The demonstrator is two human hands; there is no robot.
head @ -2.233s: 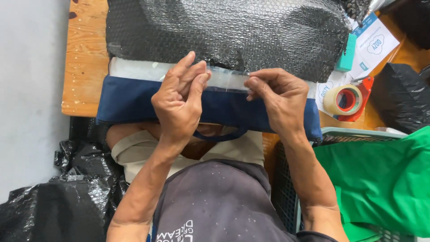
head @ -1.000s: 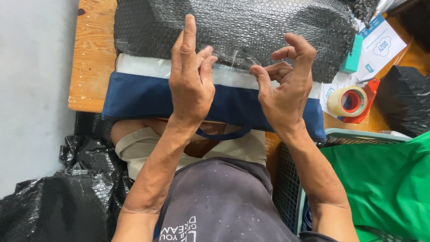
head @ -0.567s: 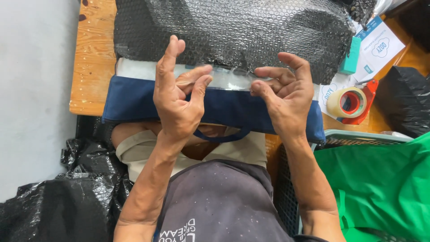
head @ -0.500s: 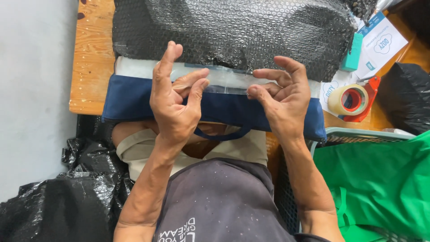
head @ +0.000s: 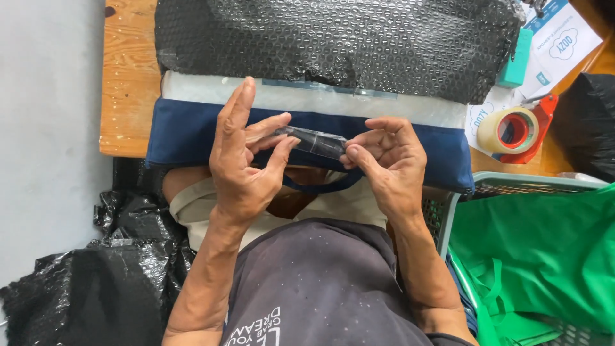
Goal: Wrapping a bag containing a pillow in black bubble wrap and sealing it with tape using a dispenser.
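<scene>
Both hands have lifted off the navy bag (head: 192,138) | left hand (head: 240,170) and right hand (head: 384,160) pinch what looks like clear tape strip (head: 315,141) | we keep it taut, unwrinkled.

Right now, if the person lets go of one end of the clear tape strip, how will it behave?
The tape strip is stretched between the left hand and right hand, thin and see-through, so it probably is very light and floppy. Freed at one end, it would likely droop or curl. It may also cling to fingers or the navy bag beneath.
</scene>
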